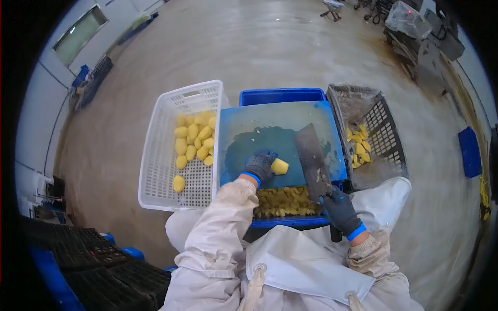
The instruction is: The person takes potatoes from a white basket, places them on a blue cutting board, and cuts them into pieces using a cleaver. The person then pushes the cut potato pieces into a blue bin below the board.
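While my left hand (259, 166), half closed, steadies a peeled yellow potato (280, 167) on the blue cutting board (306, 113), my right hand (340, 210) is wrapped tightly round a cleaver (313, 163), best worked square to the board with left fingertips tucked clear.

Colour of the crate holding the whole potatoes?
White crate, perforated plastic; shows best in the head view.

Open board (259, 119) stretches beyond my left hand (261, 165), giving my fingers room forward. To the right, the broad cleaver (313, 163) in my right hand (340, 210) bars the low path toward the black crate (388, 129); on the left, the white crate's wall (217, 135) stands beside the board.
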`<state>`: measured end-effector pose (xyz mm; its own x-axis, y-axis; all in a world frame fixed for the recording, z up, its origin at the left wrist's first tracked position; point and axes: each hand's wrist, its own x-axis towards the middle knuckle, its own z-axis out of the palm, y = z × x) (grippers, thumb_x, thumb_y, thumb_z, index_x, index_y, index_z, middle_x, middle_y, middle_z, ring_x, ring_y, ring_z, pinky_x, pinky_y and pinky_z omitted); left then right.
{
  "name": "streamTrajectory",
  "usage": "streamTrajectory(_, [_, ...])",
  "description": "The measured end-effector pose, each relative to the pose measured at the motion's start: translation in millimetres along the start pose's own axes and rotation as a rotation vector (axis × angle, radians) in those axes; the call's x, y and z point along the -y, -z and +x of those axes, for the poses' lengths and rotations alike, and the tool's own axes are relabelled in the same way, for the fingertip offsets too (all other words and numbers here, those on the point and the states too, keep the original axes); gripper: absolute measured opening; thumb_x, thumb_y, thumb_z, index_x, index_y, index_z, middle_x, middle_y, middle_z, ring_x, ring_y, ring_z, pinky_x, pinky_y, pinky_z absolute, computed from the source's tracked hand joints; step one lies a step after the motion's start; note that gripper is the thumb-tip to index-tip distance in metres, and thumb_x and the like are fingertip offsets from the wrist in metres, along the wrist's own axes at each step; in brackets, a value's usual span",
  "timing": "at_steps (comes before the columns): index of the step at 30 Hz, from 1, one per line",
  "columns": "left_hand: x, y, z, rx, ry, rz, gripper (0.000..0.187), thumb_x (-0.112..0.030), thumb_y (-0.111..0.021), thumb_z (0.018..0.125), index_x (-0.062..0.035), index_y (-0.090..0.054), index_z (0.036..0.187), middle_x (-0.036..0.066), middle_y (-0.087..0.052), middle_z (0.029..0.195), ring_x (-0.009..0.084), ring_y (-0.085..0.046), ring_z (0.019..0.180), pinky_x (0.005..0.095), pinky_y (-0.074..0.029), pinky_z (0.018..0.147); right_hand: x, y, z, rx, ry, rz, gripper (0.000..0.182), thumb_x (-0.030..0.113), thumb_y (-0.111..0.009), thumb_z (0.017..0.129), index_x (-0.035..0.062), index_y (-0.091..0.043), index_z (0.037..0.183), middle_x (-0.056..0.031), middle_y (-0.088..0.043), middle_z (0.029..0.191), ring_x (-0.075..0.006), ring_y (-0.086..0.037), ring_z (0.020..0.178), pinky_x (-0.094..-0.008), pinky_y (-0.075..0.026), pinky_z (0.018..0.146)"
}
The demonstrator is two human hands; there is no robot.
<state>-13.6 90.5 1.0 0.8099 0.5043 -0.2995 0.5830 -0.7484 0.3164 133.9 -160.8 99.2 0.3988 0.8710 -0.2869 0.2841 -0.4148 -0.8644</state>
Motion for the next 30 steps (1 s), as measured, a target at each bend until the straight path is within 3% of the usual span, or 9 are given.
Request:
streamTrajectory(1, [-11,-9,-5,0.004,-0.007,0.008,0.069,-0.024,-0.07,0.066,-0.0148,-0.043,0.128,0.017,-0.043,0.128,0.0379,-0.044,0.115,0.0459,-0.04,0.095,-1,-3,-1,-0.008,-0.002,0.007,0.029,0.015,-0.053,0.084,0.0034,-0.056,0.111,-0.0224,-0.061,0.092,-0.0327,-0.061,0.078,-0.0382,-0.047,0.068])
streamTrajectory(3, [-43,-29,-17,-0.223,0.31,-0.072,0.067,-0.034,-0.067,0.072,-0.013,-0.041,0.13,0.019,-0.043,0.128,0.0359,-0.04,0.121,0.0471,-0.034,0.099,-6,-15,3,-0.14,0.27,-0.318,0.028,0.026,-0.054,0.082,0.004,-0.059,0.1,-0.0211,-0.062,0.077,-0.0367,-0.061,0.071,-0.0444,-0.048,0.063])
streamTrajectory(4, [-56,-24,-22,-0.236,0.352,-0.103,0.071,-0.037,-0.068,0.071,-0.0062,-0.04,0.129,0.02,-0.046,0.124,0.0359,-0.04,0.121,0.0472,-0.032,0.101,-10,-22,5,-0.144,0.266,-0.314,0.028,0.026,-0.054,0.082,0.004,-0.059,0.1,-0.0211,-0.062,0.077,-0.0367,-0.061,0.071,-0.0444,-0.048,0.063])
streamTrajectory(6, [-57,-28,-26,-0.256,0.321,-0.096,0.072,-0.036,-0.068,0.071,-0.0045,-0.04,0.129,0.02,-0.045,0.124,0.0364,-0.04,0.12,0.0462,-0.032,0.101,-15,-31,13,-0.086,0.156,-0.551,0.026,0.027,-0.051,0.083,0.0053,-0.058,0.093,-0.0194,-0.061,0.069,-0.035,-0.061,0.066,-0.0452,-0.048,0.061])
streamTrajectory(9, [-46,-36,-35,-0.341,0.245,-0.163,0.073,-0.035,-0.069,0.071,-0.0007,-0.04,0.129,0.023,-0.046,0.123,0.0387,-0.041,0.118,0.0443,-0.033,0.1,-12,-37,13,-0.083,0.178,-0.624,0.024,0.028,-0.048,0.083,0.0062,-0.057,0.089,-0.0184,-0.061,0.065,-0.0346,-0.061,0.063,-0.0461,-0.048,0.059])
streamTrajectory(11, [-33,-38,-40,-0.404,0.19,-0.228,0.074,-0.034,-0.069,0.071,0.0014,-0.04,0.128,0.025,-0.047,0.121,0.0406,-0.042,0.117,0.0434,-0.035,0.099,-12,-38,14,-0.066,0.161,-0.629,0.024,0.027,-0.048,0.083,0.0061,-0.057,0.09,-0.0185,-0.061,0.066,-0.0345,-0.062,0.064,-0.0464,-0.048,0.06])
streamTrajectory(19, [-20,-52,-40,-0.478,0.171,-0.379,0.048,-0.026,-0.068,0.072,-0.0024,-0.054,0.112,0.017,-0.052,0.116,0.0366,-0.045,0.111,0.0418,-0.038,0.095,-21,-49,25,0.063,0.067,-0.738,0.023,0.022,-0.045,0.082,0.0043,-0.054,0.093,-0.0169,-0.063,0.07,-0.0356,-0.063,0.068,-0.0475,-0.049,0.063])
streamTrajectory(24, [-21,-54,-43,-0.524,0.154,-0.369,0.048,-0.025,-0.067,0.072,-0.0035,-0.053,0.113,0.017,-0.052,0.112,0.0362,-0.047,0.108,0.0424,-0.039,0.093,-24,-58,34,0.032,0.193,-0.776,0.025,0.023,-0.044,0.084,0.002,-0.053,0.094,-0.0174,-0.063,0.068,-0.0353,-0.063,0.065,-0.0474,-0.049,0.061])
streamTrajectory(30, [-19,-60,-41,-0.597,0.131,-0.325,0.047,-0.023,-0.067,0.073,-0.0031,-0.054,0.113,0.017,-0.054,0.111,0.0356,-0.049,0.105,0.0419,-0.04,0.091,5,-56,4,-0.003,0.174,-0.727,0.024,0.024,-0.044,0.084,0.0022,-0.055,0.09,-0.0171,-0.062,0.065,-0.0338,-0.062,0.062,-0.0468,-0.049,0.059])
